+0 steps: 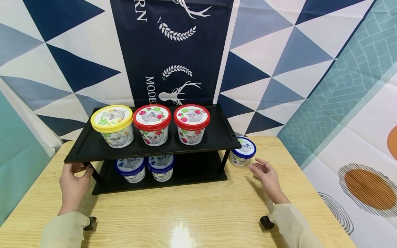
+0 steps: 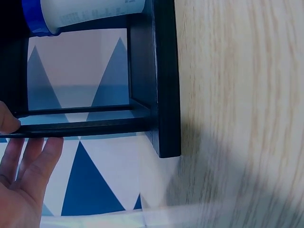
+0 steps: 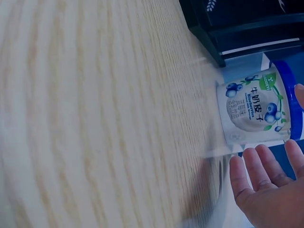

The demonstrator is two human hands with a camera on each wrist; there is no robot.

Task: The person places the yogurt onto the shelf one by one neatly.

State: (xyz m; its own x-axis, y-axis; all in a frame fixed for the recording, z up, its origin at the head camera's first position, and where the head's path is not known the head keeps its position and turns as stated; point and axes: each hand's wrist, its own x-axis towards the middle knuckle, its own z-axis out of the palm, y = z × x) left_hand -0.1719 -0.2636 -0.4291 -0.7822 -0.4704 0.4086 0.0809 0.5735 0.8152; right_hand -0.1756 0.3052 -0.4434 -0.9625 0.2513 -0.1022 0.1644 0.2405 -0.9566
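Note:
At the left end of the black two-tier shelf (image 1: 192, 162), my left hand (image 1: 72, 182) grips a post under the upper tier. In the left wrist view the thumb is on one side of the shelf's post (image 2: 90, 127) and the fingers (image 2: 45, 161) are on the other. My right hand (image 1: 265, 175) is beside a blue-lidded blueberry cup (image 1: 243, 151) standing on the table right of the shelf. Its fingers (image 3: 259, 166) are extended and loosely spread near the cup's side, with the thumb by the lid.
On the upper tier stand a yellow-lidded cup (image 1: 114, 125) and two red-lidded cups, the left (image 1: 152, 125) and the right (image 1: 191, 124). Below are two blue-lidded cups, the left (image 1: 131, 170) and the right (image 1: 161, 168). Patterned cloth (image 1: 263, 51) hangs behind the wooden table (image 1: 186, 213).

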